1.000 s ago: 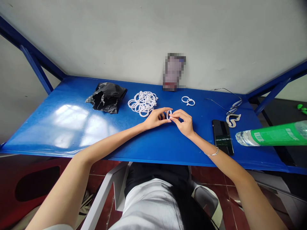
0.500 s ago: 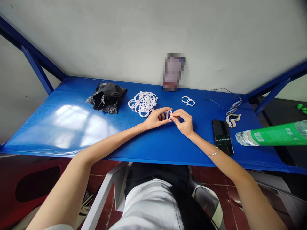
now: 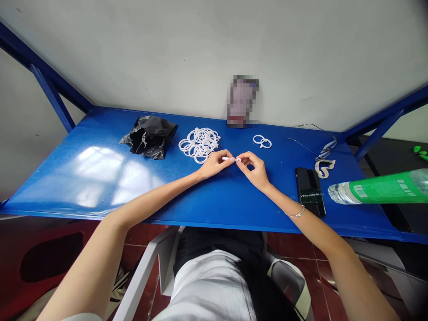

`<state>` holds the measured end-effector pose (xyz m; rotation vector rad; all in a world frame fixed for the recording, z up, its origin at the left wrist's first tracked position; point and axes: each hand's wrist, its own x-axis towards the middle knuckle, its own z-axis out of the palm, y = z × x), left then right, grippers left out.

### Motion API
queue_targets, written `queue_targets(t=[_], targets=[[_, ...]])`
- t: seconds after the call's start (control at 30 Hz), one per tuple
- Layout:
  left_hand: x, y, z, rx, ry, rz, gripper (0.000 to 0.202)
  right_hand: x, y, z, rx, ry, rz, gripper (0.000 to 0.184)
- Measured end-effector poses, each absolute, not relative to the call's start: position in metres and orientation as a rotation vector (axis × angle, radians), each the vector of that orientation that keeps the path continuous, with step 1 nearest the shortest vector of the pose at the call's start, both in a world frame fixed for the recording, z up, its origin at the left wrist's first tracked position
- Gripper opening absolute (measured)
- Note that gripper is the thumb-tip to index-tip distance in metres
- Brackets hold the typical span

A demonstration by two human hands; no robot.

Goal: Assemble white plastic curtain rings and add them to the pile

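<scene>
My left hand (image 3: 214, 166) and my right hand (image 3: 254, 169) meet over the middle of the blue table (image 3: 100, 178). Both pinch one small white plastic ring (image 3: 231, 158), which lies edge-on between the fingertips. A heap of several white rings (image 3: 199, 142) lies just beyond my left hand. Two more white rings (image 3: 262, 141), linked or touching, lie beyond my right hand. A thin bracelet sits on my right wrist.
A crumpled black plastic bag (image 3: 149, 135) lies at the back left. A black phone (image 3: 310, 191), a heart-shaped white piece (image 3: 324, 167) and glasses (image 3: 321, 147) lie to the right. A green-labelled bottle (image 3: 377, 188) lies at the far right. A blurred card (image 3: 242, 101) leans on the wall.
The ring between my fingers has turned from upright and face-on to flat and edge-on. Both hands stay in the same place, with the fingertips drawn closer together.
</scene>
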<state>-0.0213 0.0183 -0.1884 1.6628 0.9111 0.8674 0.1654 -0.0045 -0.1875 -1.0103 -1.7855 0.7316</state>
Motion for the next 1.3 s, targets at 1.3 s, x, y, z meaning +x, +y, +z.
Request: queue_targets(t=[1.3], targets=[[-0.0208, 0.0177, -0.1913, 1.65, 0.783, 0.851, 0.041, 0.1676, -0.0044, -0.1912, -0.999, -1.931, 0.479, 0.016]])
